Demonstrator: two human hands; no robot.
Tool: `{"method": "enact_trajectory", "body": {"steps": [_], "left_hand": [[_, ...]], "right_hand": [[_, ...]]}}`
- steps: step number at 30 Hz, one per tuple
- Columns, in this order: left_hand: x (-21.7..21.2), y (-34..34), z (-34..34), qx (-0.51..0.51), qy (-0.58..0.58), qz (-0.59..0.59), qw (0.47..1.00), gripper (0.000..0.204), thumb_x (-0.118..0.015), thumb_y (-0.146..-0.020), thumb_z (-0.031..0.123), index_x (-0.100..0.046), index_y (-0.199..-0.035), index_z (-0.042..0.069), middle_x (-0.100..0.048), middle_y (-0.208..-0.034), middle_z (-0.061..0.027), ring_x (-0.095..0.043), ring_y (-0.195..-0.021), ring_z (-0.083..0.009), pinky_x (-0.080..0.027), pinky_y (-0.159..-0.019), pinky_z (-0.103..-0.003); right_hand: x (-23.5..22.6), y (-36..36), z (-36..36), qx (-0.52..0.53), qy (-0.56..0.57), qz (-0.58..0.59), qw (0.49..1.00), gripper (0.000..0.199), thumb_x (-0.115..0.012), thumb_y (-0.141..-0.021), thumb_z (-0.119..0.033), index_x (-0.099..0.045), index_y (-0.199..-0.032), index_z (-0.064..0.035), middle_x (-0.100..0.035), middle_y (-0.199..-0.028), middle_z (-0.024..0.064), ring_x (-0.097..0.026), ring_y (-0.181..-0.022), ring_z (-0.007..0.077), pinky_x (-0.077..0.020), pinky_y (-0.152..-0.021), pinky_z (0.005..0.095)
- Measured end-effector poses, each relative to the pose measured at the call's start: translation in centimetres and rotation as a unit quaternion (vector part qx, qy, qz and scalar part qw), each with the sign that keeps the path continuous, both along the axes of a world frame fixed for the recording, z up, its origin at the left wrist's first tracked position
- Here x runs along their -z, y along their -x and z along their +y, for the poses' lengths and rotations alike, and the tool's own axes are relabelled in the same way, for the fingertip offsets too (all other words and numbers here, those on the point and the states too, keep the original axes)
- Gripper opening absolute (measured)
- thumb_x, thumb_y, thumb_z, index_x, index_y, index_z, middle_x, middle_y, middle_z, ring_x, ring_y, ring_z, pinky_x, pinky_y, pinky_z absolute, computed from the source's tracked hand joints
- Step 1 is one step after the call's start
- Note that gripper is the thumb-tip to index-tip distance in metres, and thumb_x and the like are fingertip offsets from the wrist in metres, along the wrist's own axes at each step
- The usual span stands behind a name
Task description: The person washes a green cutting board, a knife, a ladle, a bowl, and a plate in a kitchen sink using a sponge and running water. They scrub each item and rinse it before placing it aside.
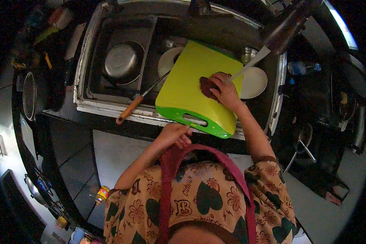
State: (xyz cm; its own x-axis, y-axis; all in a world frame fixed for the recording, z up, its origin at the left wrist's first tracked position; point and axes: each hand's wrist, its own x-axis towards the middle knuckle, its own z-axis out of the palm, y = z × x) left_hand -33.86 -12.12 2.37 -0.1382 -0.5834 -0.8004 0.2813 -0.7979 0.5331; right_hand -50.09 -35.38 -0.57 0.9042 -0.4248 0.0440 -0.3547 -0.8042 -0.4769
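Observation:
A yellow-green cutting board (191,77) with a bright green handle end lies tilted across the sink. My right hand (227,91) presses a dark brown scrubbing pad (208,87) onto its upper surface, fingers closed over the pad. At the near edge, beside the handle slot, my left hand (173,136) pinches the board's rim with curled fingers. A pale stream of water (250,65) runs from the dark faucet (286,34) at the upper right down to my right hand. Part of the board's far side is in shadow.
In the left basin sits an upturned metal pot (121,62). A wooden-handled utensil (130,109) leans over the sink's front rim. Pale plates (254,82) lie under and beside the board. To the right stand a clear bottle (303,68) and a strainer (304,138).

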Motion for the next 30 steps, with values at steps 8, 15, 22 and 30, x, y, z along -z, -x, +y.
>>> {"method": "enact_trajectory", "body": {"steps": [8,15,22,30], "left_hand": [[0.5,-4.3,-2.8,0.051,0.307,-0.685,0.658,0.043,-0.064,-0.083,0.028,-0.052,-0.117,0.003,-0.055,-0.116,-0.0162,-0.057,-0.1,-0.0322,-0.047,-0.08,-0.042],[4.0,-3.8,-3.7,0.137,0.231,-0.605,0.749,0.047,-0.053,-0.09,0.023,-0.041,-0.132,0.005,-0.046,-0.128,-0.0187,-0.056,-0.096,-0.04,-0.045,-0.084,-0.049],[7.0,-4.3,-3.9,0.167,0.187,-0.647,0.72,0.055,-0.055,-0.088,0.026,-0.037,-0.137,0.008,-0.057,-0.107,-0.0181,-0.059,-0.091,-0.0334,-0.044,-0.081,-0.044],[4.3,-4.0,-4.0,0.15,0.17,-0.636,0.738,0.055,-0.058,-0.086,0.022,-0.037,-0.134,0.005,-0.058,-0.1,-0.0166,-0.057,-0.09,-0.033,-0.04,-0.083,-0.043]], "right_hand": [[-1.6,3.3,3.5,0.099,-0.04,0.049,0.993,0.041,-0.074,-0.069,-0.021,-0.058,-0.104,-0.0058,-0.048,-0.123,0.0164,-0.043,-0.113,0.0393,-0.0375,-0.096,0.0468],[1.0,-5.1,9.0,0.016,-0.002,0.004,1.0,0.04,-0.065,-0.078,-0.03,-0.057,-0.113,-0.0112,-0.043,-0.13,0.0168,-0.039,-0.119,0.041,-0.0339,-0.099,0.0519],[10.9,-1.9,-5.2,0.188,0.078,0.041,0.978,0.034,-0.053,-0.09,-0.025,-0.052,-0.118,-0.0055,-0.046,-0.126,0.021,-0.042,-0.118,0.0396,-0.037,-0.097,0.0459],[2.1,1.8,4.2,0.109,-0.032,0.067,0.991,0.048,-0.06,-0.081,-0.018,-0.048,-0.125,-0.0014,-0.041,-0.132,0.022,-0.04,-0.118,0.0443,-0.0347,-0.102,0.05]]}}
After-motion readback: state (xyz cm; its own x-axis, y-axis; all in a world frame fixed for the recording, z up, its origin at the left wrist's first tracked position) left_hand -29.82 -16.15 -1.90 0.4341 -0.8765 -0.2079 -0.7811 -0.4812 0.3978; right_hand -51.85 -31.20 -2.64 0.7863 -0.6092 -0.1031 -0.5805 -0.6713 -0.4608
